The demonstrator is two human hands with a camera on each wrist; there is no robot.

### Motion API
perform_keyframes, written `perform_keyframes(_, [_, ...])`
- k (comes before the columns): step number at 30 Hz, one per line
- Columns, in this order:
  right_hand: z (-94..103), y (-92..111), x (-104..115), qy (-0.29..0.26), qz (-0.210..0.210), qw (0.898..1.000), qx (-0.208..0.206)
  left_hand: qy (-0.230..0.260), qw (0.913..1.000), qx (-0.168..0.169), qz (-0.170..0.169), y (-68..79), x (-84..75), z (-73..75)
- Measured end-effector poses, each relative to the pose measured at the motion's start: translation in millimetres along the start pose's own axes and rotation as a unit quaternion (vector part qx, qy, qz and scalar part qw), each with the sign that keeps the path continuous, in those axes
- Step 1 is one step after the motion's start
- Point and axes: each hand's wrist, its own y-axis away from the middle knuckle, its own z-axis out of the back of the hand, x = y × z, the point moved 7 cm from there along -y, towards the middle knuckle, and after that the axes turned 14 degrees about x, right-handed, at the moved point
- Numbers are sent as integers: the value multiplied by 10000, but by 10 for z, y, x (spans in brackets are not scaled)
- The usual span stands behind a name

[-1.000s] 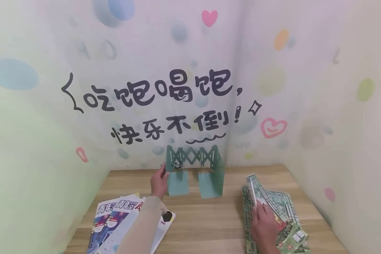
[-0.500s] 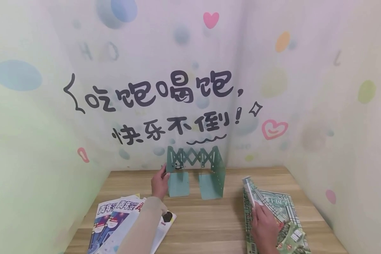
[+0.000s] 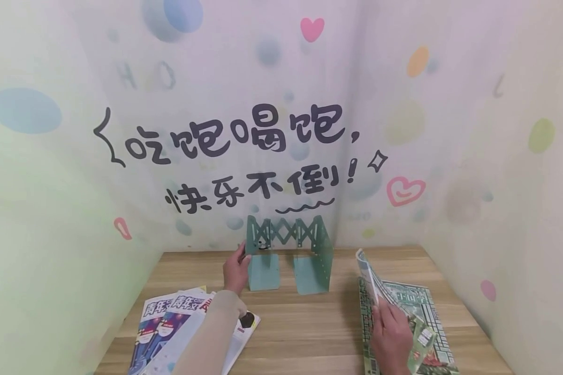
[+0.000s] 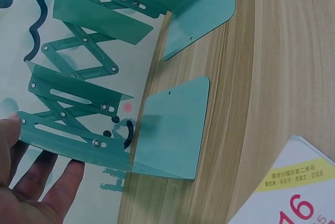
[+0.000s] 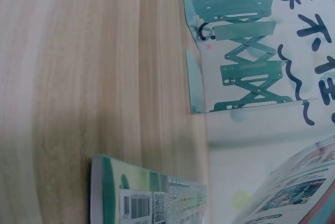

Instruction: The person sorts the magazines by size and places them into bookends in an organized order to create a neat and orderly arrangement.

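A green metal expandable bookend [image 3: 313, 273] with scissor-like crossbars stands against the back wall. My left hand [image 3: 236, 272] holds its left side panel; in the left wrist view the thumb lies at the panel's edge and the fingers [image 4: 63, 182] sit behind it. At the right, my right hand [image 3: 392, 333] grips a magazine [image 3: 367, 273] by its edge, tilted up and bent above a stack of green-covered magazines [image 3: 415, 298]. The right wrist view shows that raised magazine [image 5: 296, 195] curving at the lower right, while the hand itself is out of that frame.
Fanned magazines [image 3: 157, 323] lie at the table's front left, partly under my left sleeve [image 3: 211, 333]. The wooden table [image 3: 300, 333] is bounded by printed fabric walls [image 3: 281, 62] at the back and both sides.
The magazine in my right hand has tipped upward, and its lower corner has swung left, uncovering more of the stack. My left hand and the bookend have stayed put.
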Motion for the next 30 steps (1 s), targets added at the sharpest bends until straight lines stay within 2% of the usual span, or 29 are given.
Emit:
perform_keyframes(8, [59, -28, 104, -110, -24, 9999, -84, 8, 10000, 36, -23, -19, -12, -4])
perform_keyframes(13, [72, -46, 164, -159, -8, 9999, -34, -85, 9999, -54, -90, -22, -14, 2])
perform_keyframes(26, [194, -95, 405, -607, 303, 9964, -510, -102, 9999, -40, -59, -6, -13, 1])
perform_keyframes(30, [207, -105, 468, -632, 277, 9967, -426, -75, 10000, -12, -31, -2, -14, 4])
